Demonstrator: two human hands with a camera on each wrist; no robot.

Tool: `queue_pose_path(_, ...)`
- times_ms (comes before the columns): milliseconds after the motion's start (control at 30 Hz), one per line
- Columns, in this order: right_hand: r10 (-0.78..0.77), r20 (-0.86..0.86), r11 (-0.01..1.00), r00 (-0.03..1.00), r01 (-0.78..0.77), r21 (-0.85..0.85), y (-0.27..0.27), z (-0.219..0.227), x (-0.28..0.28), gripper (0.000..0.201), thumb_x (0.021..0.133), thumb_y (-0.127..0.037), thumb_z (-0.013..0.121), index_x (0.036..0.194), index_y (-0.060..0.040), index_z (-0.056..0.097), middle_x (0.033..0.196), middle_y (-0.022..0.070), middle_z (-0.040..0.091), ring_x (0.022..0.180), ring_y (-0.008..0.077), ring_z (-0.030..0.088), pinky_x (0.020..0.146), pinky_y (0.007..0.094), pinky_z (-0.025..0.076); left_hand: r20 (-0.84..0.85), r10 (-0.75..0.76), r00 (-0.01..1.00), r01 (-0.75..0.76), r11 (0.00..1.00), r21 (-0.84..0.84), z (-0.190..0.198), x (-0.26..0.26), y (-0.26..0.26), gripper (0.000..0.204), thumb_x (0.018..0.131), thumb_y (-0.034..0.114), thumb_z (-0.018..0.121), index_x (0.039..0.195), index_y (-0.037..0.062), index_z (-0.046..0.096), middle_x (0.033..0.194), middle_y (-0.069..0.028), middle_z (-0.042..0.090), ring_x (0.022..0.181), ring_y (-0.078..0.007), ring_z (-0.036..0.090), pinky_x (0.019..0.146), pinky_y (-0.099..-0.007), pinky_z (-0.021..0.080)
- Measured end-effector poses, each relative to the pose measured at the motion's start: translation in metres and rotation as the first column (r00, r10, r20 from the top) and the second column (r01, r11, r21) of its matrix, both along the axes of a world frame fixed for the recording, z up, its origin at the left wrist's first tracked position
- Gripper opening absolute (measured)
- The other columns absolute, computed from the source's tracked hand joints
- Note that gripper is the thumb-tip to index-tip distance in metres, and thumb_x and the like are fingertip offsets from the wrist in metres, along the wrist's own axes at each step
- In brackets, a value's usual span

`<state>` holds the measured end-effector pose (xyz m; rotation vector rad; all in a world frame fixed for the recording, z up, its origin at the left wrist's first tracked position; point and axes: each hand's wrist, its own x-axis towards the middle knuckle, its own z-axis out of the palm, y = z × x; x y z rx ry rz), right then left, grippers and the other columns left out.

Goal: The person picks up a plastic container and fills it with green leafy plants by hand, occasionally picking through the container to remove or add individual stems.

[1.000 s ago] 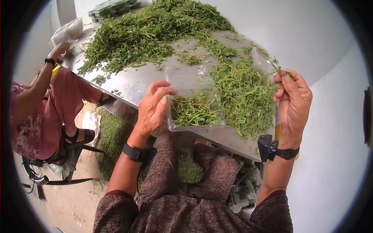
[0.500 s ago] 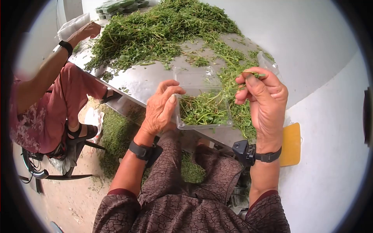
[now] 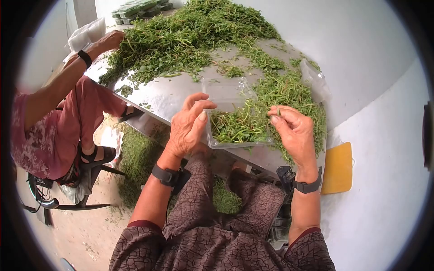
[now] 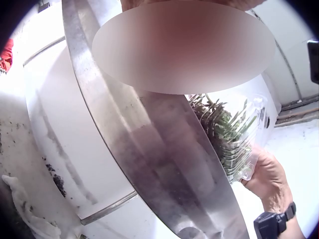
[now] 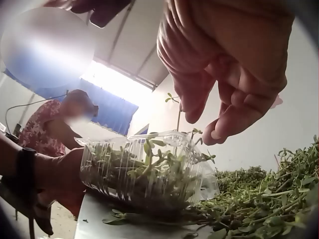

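Observation:
A clear plastic clamshell box (image 3: 239,145) with its lid folded back sits near the table edge. Leafy greens (image 3: 238,126) with small leaves and thick stems fill its base. My left hand (image 3: 187,119) grips the box's left side, thumb at the rim, fingers bent over the edge. Above the right side of the box, my right hand (image 3: 294,133) pinches a small green sprig (image 3: 279,111) between thumb and fingers. In the right wrist view, the right hand (image 5: 229,64) is over the box (image 5: 144,169), with stems sticking up by the fingertips.
Loose greens (image 3: 289,97) lie to the right of the box, and a large heap (image 3: 190,34) covers the back of the steel table (image 3: 156,97). Stacked packed boxes (image 3: 140,10) stand behind. Another person's hand (image 3: 110,40) reaches the heap. A yellow board (image 3: 338,168) is at right.
My right hand has come left and down from the loose greens to the box with a sprig. The left hand stays at the box. The other person's hand has reached toward the heap.

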<state>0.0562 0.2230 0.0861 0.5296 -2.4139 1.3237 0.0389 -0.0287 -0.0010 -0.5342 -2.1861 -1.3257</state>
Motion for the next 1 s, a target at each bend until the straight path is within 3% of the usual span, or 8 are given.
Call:
queue_pose_path(167,-0.048,-0.104,0.994,0.993,0.058,0.094,0.002,-0.007,0.000,0.018,0.083,-0.002,0.065,0.100,0.0040,0.068,0.098,0.0150,0.069,0.070,0.0130,0.065,0.062,0.0250,0.051,0.038,0.012,0.999,-0.012,1.000,-0.004,0.002,0.003,0.000,0.039,0.096,0.040,0.036,0.111,0.0153,0.063,0.120,-0.0119,0.057,0.079,-0.0288,0.063,0.073,-0.0380,0.050)
queue_pose_path(267,-0.181,0.022,0.983,0.983,0.180,0.039,-0.002,-0.002,0.003,0.022,0.084,-0.006,0.067,0.104,0.0026,0.067,0.098,0.0170,0.069,0.078,0.0175,0.068,0.067,0.0288,0.053,0.040,0.008,0.999,-0.008,1.000,0.000,0.003,0.002,0.000,0.038,0.096,0.039,0.037,0.110,0.0150,0.063,0.120,-0.0117,0.057,0.080,-0.0288,0.063,0.074,-0.0381,0.050)
queue_pose_path(333,-0.176,-0.120,0.980,0.977,0.185,0.069,-0.002,-0.004,0.000,0.029,0.084,-0.012,0.069,0.110,0.0005,0.066,0.102,0.0184,0.068,0.088,0.0226,0.067,0.073,0.0325,0.053,0.042,-0.015,0.999,0.015,1.000,0.017,0.003,0.002,0.000,0.043,0.097,0.041,0.038,0.111,0.0092,0.063,0.122,-0.0088,0.054,0.069,-0.0149,0.051,0.075,-0.0309,0.045)
queue_pose_path(600,-0.169,-0.226,0.936,0.959,0.228,0.268,-0.010,-0.012,-0.004,0.034,0.081,-0.014,0.068,0.112,0.0004,0.064,0.112,0.0202,0.065,0.102,0.0342,0.062,0.083,0.0416,0.050,0.061,-0.017,0.998,0.015,1.000,0.025,0.004,0.004,0.001,0.043,0.097,0.041,0.037,0.111,0.0098,0.063,0.123,-0.0096,0.054,0.071,-0.0170,0.054,0.077,-0.0322,0.046)
queue_pose_path(700,-0.155,-0.169,0.915,0.973,0.206,0.346,-0.008,-0.020,-0.004,0.030,0.079,-0.010,0.067,0.106,0.0011,0.067,0.113,0.0214,0.064,0.104,0.0362,0.059,0.089,0.0439,0.047,0.050,-0.014,0.999,0.013,1.000,0.011,0.004,0.004,0.002,0.043,0.097,0.041,0.036,0.112,0.0098,0.063,0.124,-0.0102,0.054,0.074,-0.0187,0.055,0.079,-0.0330,0.047)
queue_pose_path(867,-0.007,-0.278,0.885,0.961,0.135,0.446,-0.015,-0.020,0.001,0.015,0.079,-0.009,0.065,0.089,-0.0001,0.071,0.114,0.0205,0.065,0.113,0.0366,0.055,0.098,0.0450,0.041,0.018,-0.010,1.000,0.010,1.000,-0.004,0.004,0.004,0.001,0.043,0.098,0.040,0.036,0.112,0.0099,0.063,0.124,-0.0105,0.054,0.077,-0.0205,0.056,0.080,-0.0336,0.046)
queue_pose_path(933,0.071,-0.275,0.876,0.959,0.071,0.477,-0.019,-0.022,0.004,0.015,0.082,-0.015,0.065,0.078,-0.0011,0.071,0.110,0.0196,0.067,0.118,0.0390,0.052,0.101,0.0493,0.037,0.003,0.006,1.000,-0.006,1.000,-0.011,0.005,0.004,0.002,0.034,0.097,0.034,0.038,0.110,0.0140,0.062,0.120,-0.0116,0.058,0.084,-0.0291,0.064,0.076,-0.0381,0.050)
queue_pose_path(1000,0.111,-0.212,0.872,0.971,0.007,0.490,-0.019,-0.024,0.005,0.017,0.083,-0.017,0.066,0.078,-0.0017,0.071,0.107,0.0186,0.068,0.118,0.0389,0.052,0.101,0.0497,0.036,0.013,0.003,1.000,-0.002,1.000,-0.013,0.006,0.004,0.002,0.034,0.097,0.034,0.038,0.111,0.0142,0.062,0.120,-0.0113,0.058,0.083,-0.0288,0.064,0.076,-0.0381,0.050)
